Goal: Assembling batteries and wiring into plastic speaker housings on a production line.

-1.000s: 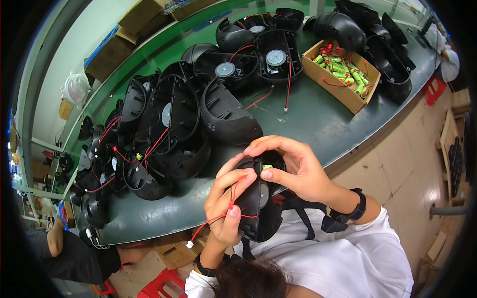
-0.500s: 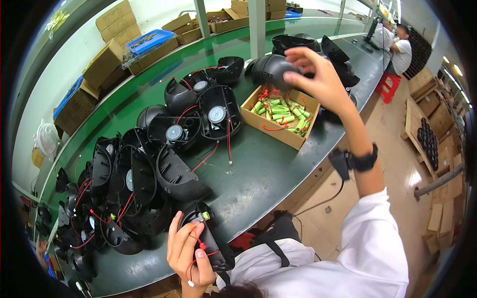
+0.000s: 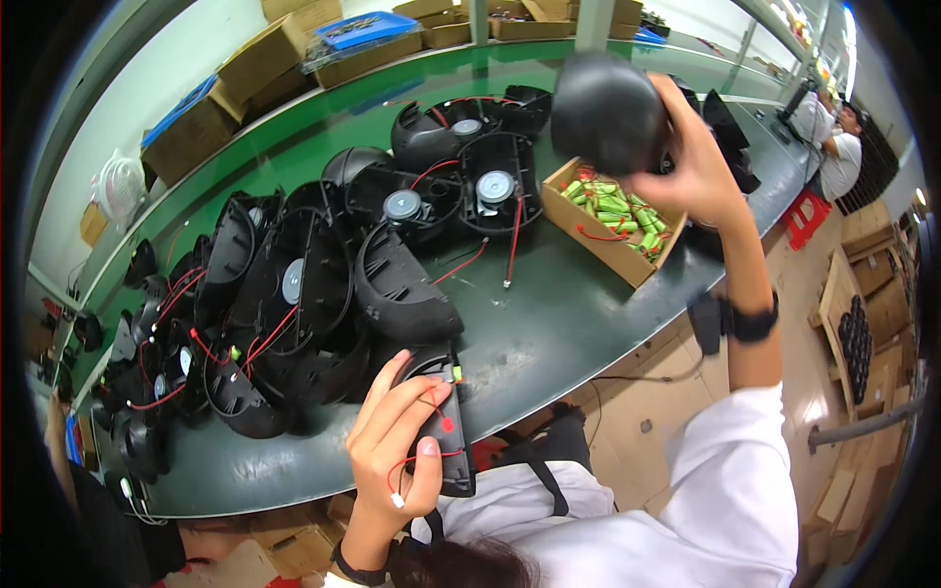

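At the bench's near edge, my left hand (image 3: 392, 441) is closed on a black plastic housing half (image 3: 457, 468), with red wires across its fingers. A small green battery cell (image 3: 458, 373) sits at the housing's upper end, and a white connector (image 3: 398, 500) hangs from a wire by my thumb. Up at the right, my right hand (image 3: 698, 162) grips a rounded black shell (image 3: 606, 110) by its right side, lifted over the back of a cardboard box (image 3: 598, 243). Green battery cells (image 3: 619, 211) with red leads fill that box. The shell's inside is hidden.
Black housings with round speakers (image 3: 402, 205) and red wires crowd the bench (image 3: 529, 343) from its middle to the left. An empty-looking black shell (image 3: 407, 284) lies nearest my left hand. Boxes and a blue tray (image 3: 367, 29) line the back. Another person (image 3: 840, 152) sits at far right.
My right hand, open over the black shells before, has taken hold of one and raised it. My left hand still holds its housing half. The whole view has shifted.
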`<state>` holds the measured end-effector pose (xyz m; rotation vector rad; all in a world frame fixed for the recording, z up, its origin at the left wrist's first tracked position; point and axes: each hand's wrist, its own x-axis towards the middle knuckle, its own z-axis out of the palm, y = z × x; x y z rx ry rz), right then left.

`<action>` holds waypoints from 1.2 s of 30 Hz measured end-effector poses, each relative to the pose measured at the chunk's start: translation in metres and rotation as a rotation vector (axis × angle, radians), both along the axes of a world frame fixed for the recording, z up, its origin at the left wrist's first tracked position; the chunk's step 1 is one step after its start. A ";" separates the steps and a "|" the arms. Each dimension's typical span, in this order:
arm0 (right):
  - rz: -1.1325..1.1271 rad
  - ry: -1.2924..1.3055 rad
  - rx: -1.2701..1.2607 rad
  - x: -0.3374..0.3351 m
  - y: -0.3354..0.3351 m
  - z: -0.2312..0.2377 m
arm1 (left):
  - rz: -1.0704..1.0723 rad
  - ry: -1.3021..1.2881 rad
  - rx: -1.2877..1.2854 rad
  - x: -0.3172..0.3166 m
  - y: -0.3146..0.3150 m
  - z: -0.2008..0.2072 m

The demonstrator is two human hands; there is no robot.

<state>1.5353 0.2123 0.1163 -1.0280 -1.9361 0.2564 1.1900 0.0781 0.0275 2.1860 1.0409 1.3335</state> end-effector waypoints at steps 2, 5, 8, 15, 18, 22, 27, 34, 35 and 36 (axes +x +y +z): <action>0.105 -0.246 0.242 -0.027 -0.044 -0.012 | 0.007 -0.001 -0.017 0.000 0.002 0.002; 0.309 -0.240 0.105 -0.054 -0.091 -0.056 | -0.023 0.009 -0.009 0.000 0.002 0.006; 0.405 -0.085 -0.209 -0.074 -0.119 -0.099 | -0.031 0.018 0.012 0.003 0.007 0.004; 0.506 0.496 -0.601 -0.097 -0.117 -0.110 | -0.020 0.022 0.010 0.008 0.007 0.000; 0.476 0.455 -0.537 -0.116 -0.099 -0.117 | -0.033 0.012 0.037 0.008 0.008 -0.001; 0.610 0.471 -0.635 -0.123 -0.094 -0.111 | -0.037 -0.007 0.041 0.008 0.009 -0.003; 0.537 0.234 -0.430 -0.117 -0.092 -0.112 | -0.045 0.009 0.041 0.010 0.010 -0.002; 0.537 0.635 -0.664 -0.118 -0.104 -0.112 | -0.083 -0.019 0.033 0.024 0.013 -0.007; 0.537 0.670 -0.698 -0.117 -0.104 -0.113 | -0.083 -0.022 0.028 0.027 0.013 -0.007; 0.530 0.706 -0.731 -0.115 -0.104 -0.113 | -0.078 -0.022 0.026 0.029 0.014 -0.005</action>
